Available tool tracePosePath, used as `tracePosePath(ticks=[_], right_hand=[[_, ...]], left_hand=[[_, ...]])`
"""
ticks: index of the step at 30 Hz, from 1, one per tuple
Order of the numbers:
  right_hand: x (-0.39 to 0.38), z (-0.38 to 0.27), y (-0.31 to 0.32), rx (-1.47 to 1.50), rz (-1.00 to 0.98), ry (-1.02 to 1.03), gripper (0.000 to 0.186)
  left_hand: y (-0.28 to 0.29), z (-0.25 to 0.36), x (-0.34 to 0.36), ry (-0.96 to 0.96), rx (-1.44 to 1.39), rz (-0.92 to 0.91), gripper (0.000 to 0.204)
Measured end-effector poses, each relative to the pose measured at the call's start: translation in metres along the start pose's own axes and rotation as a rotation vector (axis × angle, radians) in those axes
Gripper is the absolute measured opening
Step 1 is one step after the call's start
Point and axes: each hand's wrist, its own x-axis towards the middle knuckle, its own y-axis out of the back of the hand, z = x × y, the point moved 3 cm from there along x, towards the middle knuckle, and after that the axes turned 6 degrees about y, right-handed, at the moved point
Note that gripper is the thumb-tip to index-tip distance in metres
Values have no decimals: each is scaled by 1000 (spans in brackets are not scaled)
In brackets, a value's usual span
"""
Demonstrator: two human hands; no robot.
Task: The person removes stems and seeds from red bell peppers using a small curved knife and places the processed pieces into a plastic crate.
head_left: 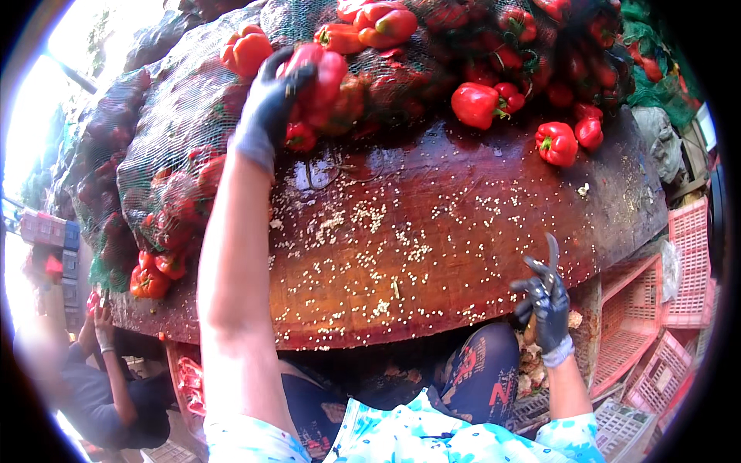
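Observation:
My left hand [268, 112], in a dark glove, reaches up to the pile and grips a red pepper [324, 81], slightly blurred. My right hand [546, 312], also gloved, holds a small knife with a curved blade [552, 251] at the board's front edge on the right. The wooden board [440, 247] is scattered with pale seeds. Green mesh sacks of red peppers [166, 131] are heaped along its back and left. Loose peppers [556, 144] lie on the board's back right, and more [150, 278] sit at the left.
Red plastic crates [687, 231] stand to the right, with a red crate [191, 386] holding cut peppers below the board at left. Another person [116, 397] works at the left, both hands raised near the board's edge. Stacked crates [50, 231] are behind them.

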Motion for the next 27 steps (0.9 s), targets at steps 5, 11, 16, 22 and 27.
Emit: tracePosePath(ticks=[5, 11, 16, 22, 27], right_hand=[[6, 0, -76, 240, -345, -54, 38], [-11, -4, -173, 223, -667, -183, 39], [-22, -25, -219, 130, -694, -195, 43], [-15, -32, -235, 75, -619, -175, 24], [-9, -47, -232, -136, -680, -132, 29]], left_hand=[[-14, -53, -167, -126, 385, 357, 68], [0, -48, -250, 281, 762, 210, 66], [21, -54, -241, 479, 756, 9, 73], [9, -92, -264, 579, 665, 14, 81], [-2, -97, -271, 398, 683, 73, 82]])
